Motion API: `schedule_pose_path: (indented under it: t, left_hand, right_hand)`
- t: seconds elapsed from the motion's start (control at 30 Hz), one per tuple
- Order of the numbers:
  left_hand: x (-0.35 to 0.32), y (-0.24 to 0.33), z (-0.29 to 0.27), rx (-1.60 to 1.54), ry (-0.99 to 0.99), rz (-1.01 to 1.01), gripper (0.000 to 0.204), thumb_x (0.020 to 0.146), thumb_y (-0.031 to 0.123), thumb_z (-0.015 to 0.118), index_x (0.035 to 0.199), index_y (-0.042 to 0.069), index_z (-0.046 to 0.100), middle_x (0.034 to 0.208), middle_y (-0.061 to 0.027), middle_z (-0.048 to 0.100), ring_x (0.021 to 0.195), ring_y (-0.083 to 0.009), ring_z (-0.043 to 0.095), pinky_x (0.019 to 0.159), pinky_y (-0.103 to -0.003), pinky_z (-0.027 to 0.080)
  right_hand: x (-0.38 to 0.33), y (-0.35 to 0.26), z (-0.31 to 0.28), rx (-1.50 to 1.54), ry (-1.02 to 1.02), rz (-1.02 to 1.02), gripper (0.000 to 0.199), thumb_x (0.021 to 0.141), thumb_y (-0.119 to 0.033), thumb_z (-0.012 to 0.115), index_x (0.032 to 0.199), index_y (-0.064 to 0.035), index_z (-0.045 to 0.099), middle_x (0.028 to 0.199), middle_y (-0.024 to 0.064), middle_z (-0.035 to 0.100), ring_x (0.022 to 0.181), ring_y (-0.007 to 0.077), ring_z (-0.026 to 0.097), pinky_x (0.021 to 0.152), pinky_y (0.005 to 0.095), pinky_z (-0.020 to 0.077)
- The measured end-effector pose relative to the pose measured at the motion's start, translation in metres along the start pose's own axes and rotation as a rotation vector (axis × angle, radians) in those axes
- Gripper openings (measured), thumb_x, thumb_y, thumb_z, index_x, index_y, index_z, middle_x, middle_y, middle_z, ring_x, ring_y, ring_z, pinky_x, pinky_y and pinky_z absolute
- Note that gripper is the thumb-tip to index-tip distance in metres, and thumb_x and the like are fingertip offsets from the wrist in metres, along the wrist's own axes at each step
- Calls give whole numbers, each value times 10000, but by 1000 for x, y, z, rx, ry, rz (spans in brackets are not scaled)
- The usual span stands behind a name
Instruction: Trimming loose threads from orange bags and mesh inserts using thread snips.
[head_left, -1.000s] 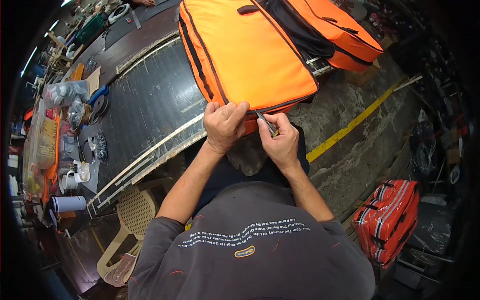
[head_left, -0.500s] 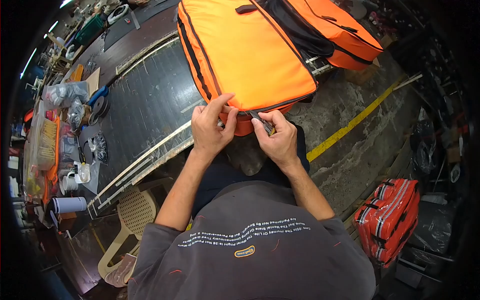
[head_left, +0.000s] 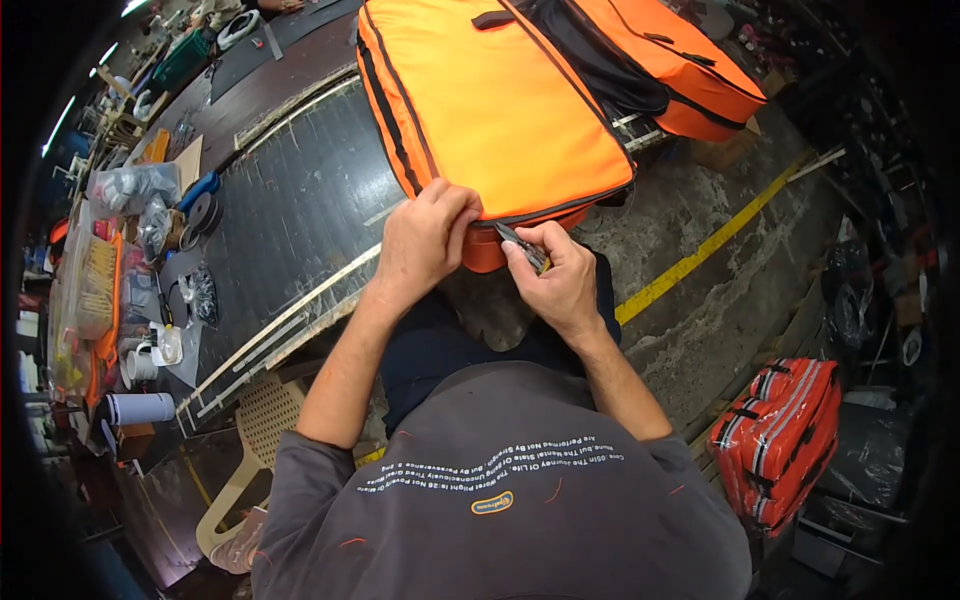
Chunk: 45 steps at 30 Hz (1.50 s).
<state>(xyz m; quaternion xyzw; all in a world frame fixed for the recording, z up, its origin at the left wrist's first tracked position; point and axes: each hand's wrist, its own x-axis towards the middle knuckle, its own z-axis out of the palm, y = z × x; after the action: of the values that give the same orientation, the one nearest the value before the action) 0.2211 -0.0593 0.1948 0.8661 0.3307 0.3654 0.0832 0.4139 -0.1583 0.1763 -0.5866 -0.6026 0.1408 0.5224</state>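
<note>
— Dark and long, our workbench [head_left: 290, 210] runs from the far left corner down to the near edge, and the big orange bag [head_left: 490, 110] lies across its right end, with the near corner hanging over the edge toward us.

— And our hands, where are they?

— Both at that near corner. Our left hand [head_left: 425, 240] is closed on the orange fabric just under the black zipper line, fingers curled over the edge. Our right hand [head_left: 560, 275] is pinched around a small metal tool [head_left: 522, 243], and its tip touches the seam of the bag beside the left hand.

— What kind of tool is it?

— We cannot tell exactly; it is thin and grey, mostly hidden by the fingers.

— What else is around us?

— Along the left edge of the workbench we see plastic bags [head_left: 125, 185], tape rolls [head_left: 205, 210] and a white cup [head_left: 140, 408]. On the concrete floor [head_left: 720, 300] runs a yellow line [head_left: 700, 255], and a second orange bag [head_left: 785, 440] stands at our right.
</note>
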Motion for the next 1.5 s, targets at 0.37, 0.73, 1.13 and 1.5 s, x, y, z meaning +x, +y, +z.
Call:
schedule_pose_path:
  t: [0.37,0.73,1.13,1.5]
  left_hand:
    - [-19,-5,38,-88,288,31,99,974,52,733,1050,85,679,941,-64,673,823,-303,659,712,-419,453]
    - [-23,-9,54,-62,425,60,93,996,85,739,1055,110,672,900,-71,618,781,-301,601,733,-422,451]
    - [-38,-11,68,-391,548,-115,60,1060,28,675,1082,75,646,963,-108,685,845,-318,659,797,-416,512]
    - [-39,-2,62,-862,485,-237,65,1202,99,495,1259,71,482,1063,-86,644,913,-117,571,856,-259,479]
  right_hand:
    - [17,-16,1,-48,-67,60,177,934,-126,854,982,10,751,788,134,777,675,191,756,647,344,572]
    - [40,-28,-7,-231,-257,60,236,919,-242,810,953,-16,749,823,210,776,814,423,785,762,524,623]
    - [30,-31,-16,-118,-176,109,265,943,-250,828,1054,-36,717,817,173,780,794,384,793,699,483,606]
    - [19,48,-72,-19,98,307,256,962,-174,877,1110,-24,731,863,74,795,737,144,728,702,322,562]
